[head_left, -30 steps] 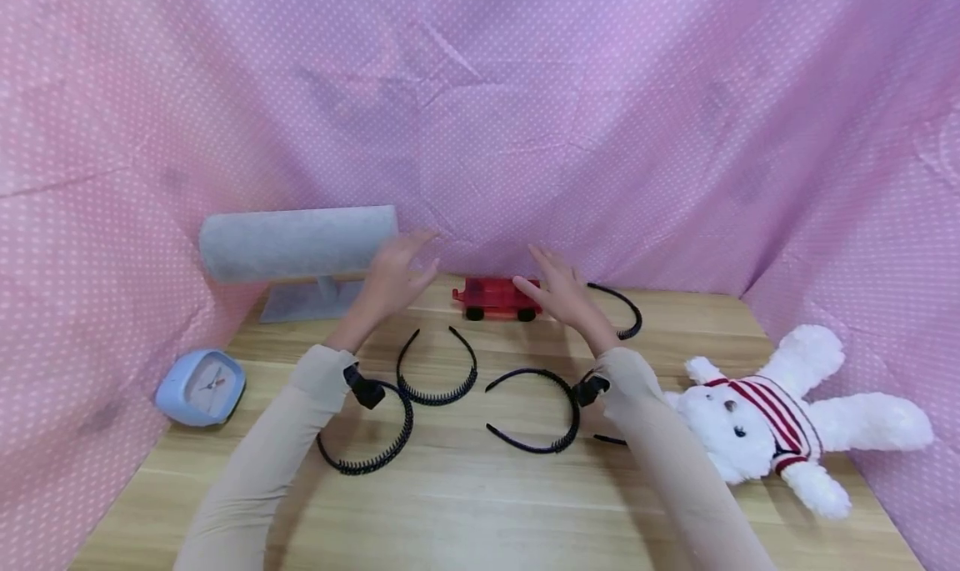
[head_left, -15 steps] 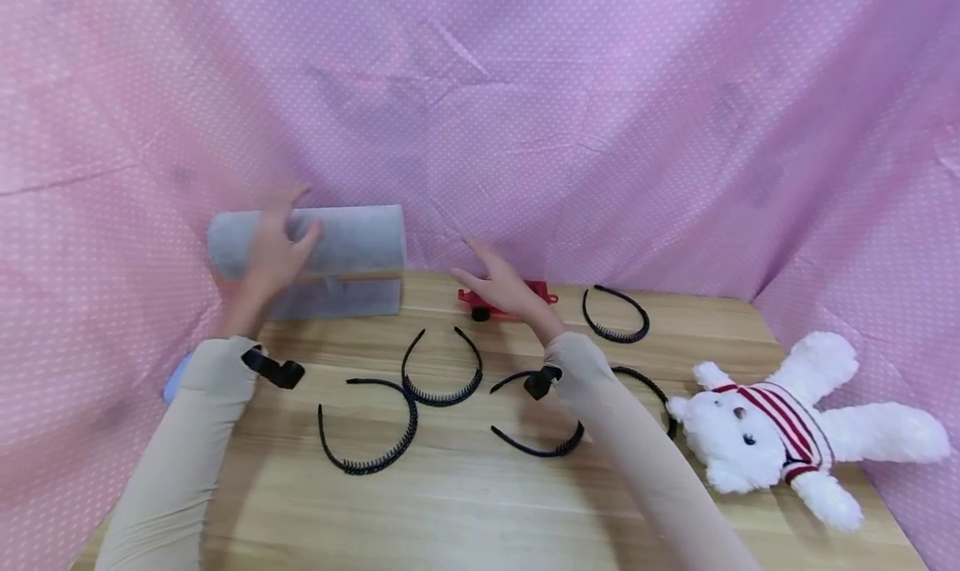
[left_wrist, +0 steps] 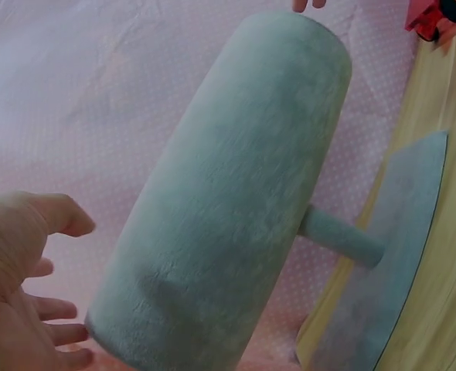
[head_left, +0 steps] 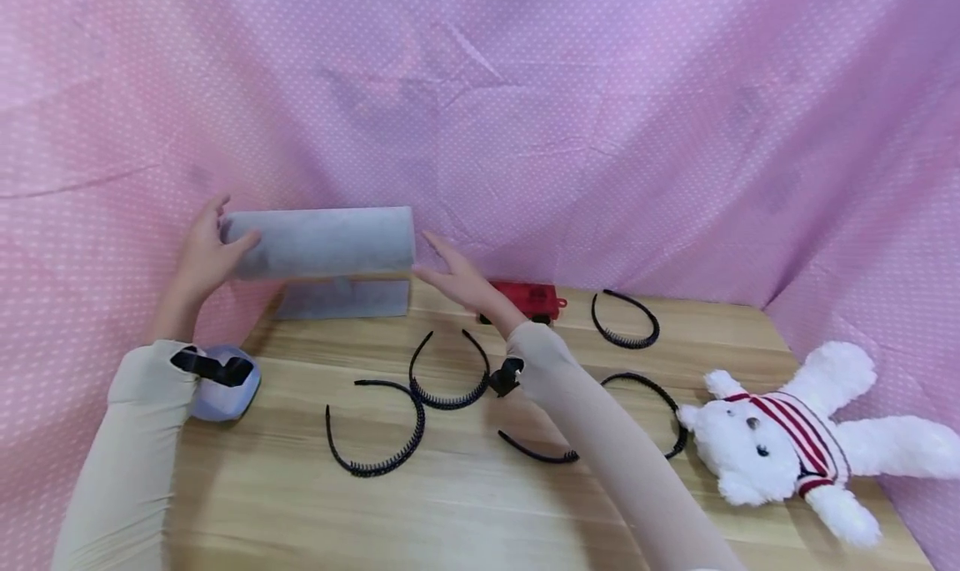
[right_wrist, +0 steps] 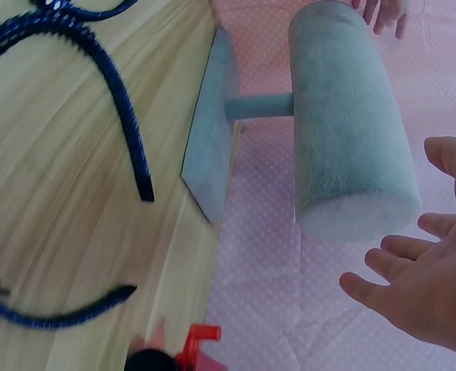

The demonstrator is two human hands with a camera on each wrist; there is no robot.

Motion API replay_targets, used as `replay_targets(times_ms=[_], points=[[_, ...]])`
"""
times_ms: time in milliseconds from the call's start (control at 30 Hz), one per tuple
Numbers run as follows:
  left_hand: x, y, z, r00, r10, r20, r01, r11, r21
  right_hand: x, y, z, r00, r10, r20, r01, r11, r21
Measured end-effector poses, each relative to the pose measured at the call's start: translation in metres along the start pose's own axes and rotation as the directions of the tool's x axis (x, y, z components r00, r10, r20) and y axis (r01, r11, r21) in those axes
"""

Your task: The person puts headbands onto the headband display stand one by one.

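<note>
A grey velvety display stand (head_left: 322, 242), a thick horizontal roll on a short post and flat base (left_wrist: 398, 247), stands at the back left of the table. My left hand (head_left: 204, 250) is at the roll's left end with fingers spread and thumb in front. In the left wrist view the fingers of that hand (left_wrist: 27, 286) come right up to the roll's end; whether they touch it I cannot tell. My right hand (head_left: 461, 283) faces the opposite end, fingers apart. A small gap shows between that hand (right_wrist: 421, 270) and the roll in the right wrist view.
Several black toothed headbands (head_left: 378, 471) lie about the wooden table (head_left: 390, 529). A red toy wagon (head_left: 528, 300) is partly behind my right hand. A blue clock (head_left: 225, 392) sits left, partly hidden by my left wrist strap. A white plush toy (head_left: 765, 446) lies right. Pink dotted cloth (head_left: 525, 121) surrounds.
My left hand has swung left across the front of the stand to its left end. My right hand has moved left from the red wagon to the roll's right end.
</note>
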State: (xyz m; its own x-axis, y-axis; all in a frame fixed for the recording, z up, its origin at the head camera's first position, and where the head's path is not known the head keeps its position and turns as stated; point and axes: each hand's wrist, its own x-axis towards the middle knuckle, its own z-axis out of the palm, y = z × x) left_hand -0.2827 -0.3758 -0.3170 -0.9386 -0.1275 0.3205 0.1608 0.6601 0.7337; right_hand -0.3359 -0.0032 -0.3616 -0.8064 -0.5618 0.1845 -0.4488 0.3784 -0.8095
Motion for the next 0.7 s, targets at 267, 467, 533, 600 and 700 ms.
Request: replay_targets(times_ms=[267, 467, 533, 600, 700], points=[[0.0, -0.006, -0.016, 0.981, -0.099, 0.168, 0.106, 0.994, -0.037, 0.017, 0.0, 0.01, 1.0, -0.014, 0.027, 0.009, 0.988, 0.152], [0.004, -0.009, -0.019, 0.966, -0.157, 0.204, 0.163, 0.987, -0.012, 0.022, -0.003, 0.014, 0.998, -0.017, 0.061, 0.002, 0.972, 0.235], [0.004, -0.008, -0.019, 0.965, -0.172, 0.196, 0.17, 0.985, 0.028, 0.022, -0.003, 0.014, 0.997, -0.009, 0.07, -0.009, 0.968, 0.249], [0.005, -0.006, -0.019, 0.965, -0.181, 0.188, 0.171, 0.983, 0.067, 0.02, -0.003, 0.014, 0.997, -0.004, 0.075, -0.016, 0.964, 0.265], [0.006, -0.003, -0.019, 0.966, -0.187, 0.179, 0.167, 0.978, 0.121, 0.016, -0.004, 0.014, 0.996, -0.005, 0.086, -0.019, 0.961, 0.276]])
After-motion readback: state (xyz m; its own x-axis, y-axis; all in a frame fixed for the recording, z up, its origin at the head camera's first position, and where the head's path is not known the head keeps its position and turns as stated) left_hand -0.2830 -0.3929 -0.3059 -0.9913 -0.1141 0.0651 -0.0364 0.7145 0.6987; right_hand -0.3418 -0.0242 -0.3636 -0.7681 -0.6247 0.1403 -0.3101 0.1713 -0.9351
